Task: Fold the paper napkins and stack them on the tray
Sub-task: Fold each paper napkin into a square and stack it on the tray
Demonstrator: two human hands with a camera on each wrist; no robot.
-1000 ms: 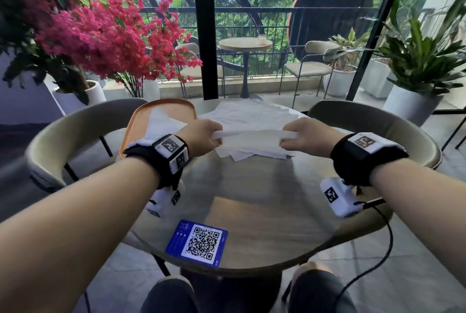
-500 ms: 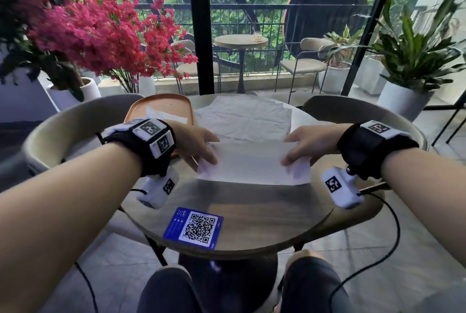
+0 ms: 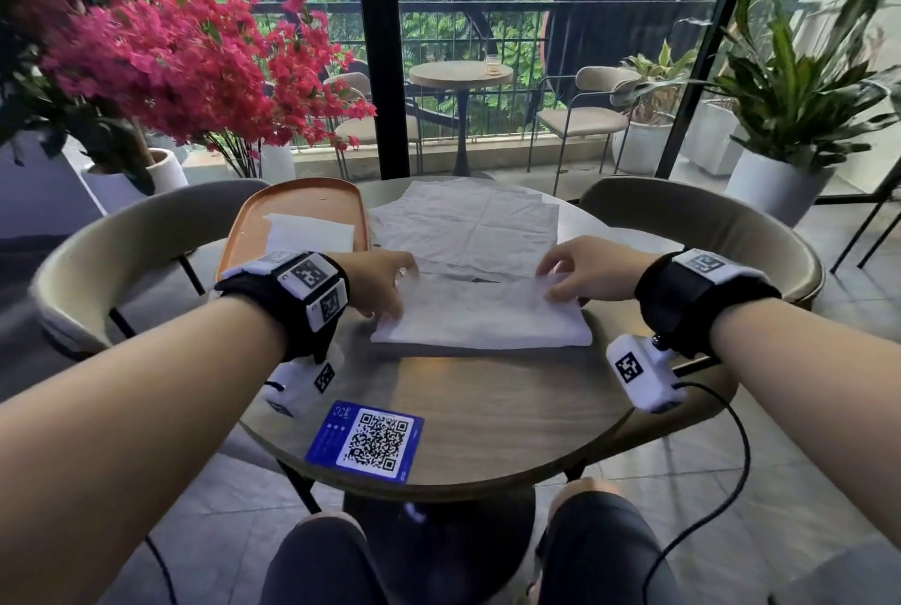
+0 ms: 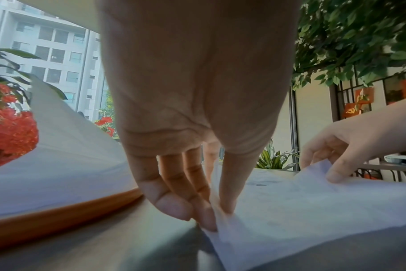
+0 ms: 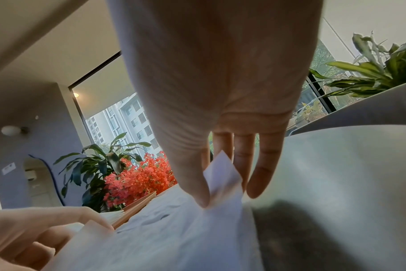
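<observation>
White paper napkin lies on the round desk before me, my left hand pinching its left corner between thumb and fingers, my right hand pinching the far right corner. Behind it sits the unfolded napkin pile; left of that, the orange tray holds a folded napkin. A QR card lies nearer me. Half a second ago my right fingers pressed flat; now they lift that corner.
</observation>
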